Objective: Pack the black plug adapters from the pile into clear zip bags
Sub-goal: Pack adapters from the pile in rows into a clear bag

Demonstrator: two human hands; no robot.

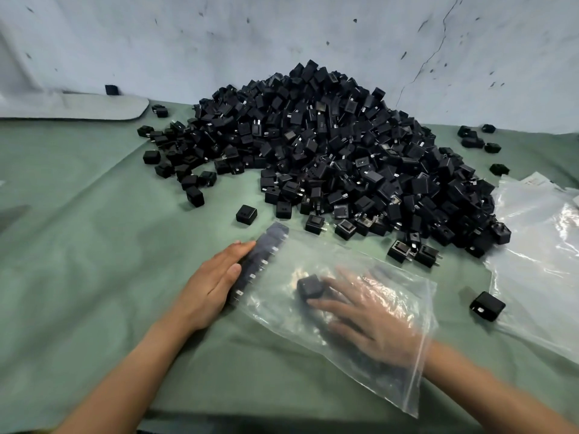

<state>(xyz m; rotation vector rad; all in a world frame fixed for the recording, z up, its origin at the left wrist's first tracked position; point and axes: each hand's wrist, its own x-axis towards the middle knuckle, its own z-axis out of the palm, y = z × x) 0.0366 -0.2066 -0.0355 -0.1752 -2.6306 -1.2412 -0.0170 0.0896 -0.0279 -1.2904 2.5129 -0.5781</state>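
Observation:
A big pile of black plug adapters [329,151] covers the far middle of the green cloth. A clear zip bag [297,327] lies flat in front of me. Along its far-left edge runs a row of adapters [260,261] lined up side by side inside the bag. My left hand [216,280] lies flat outside the bag, fingers together against that row. My right hand [366,317] is inside the bag through its right-hand opening, blurred, fingertips holding one black adapter [310,288].
A stack of empty clear bags [539,245] lies at the right, with a loose adapter [487,306] at its near edge. Stray adapters [246,213] dot the cloth around the pile. A grey wall [282,36] rises behind. A grey pad [78,108] lies far left.

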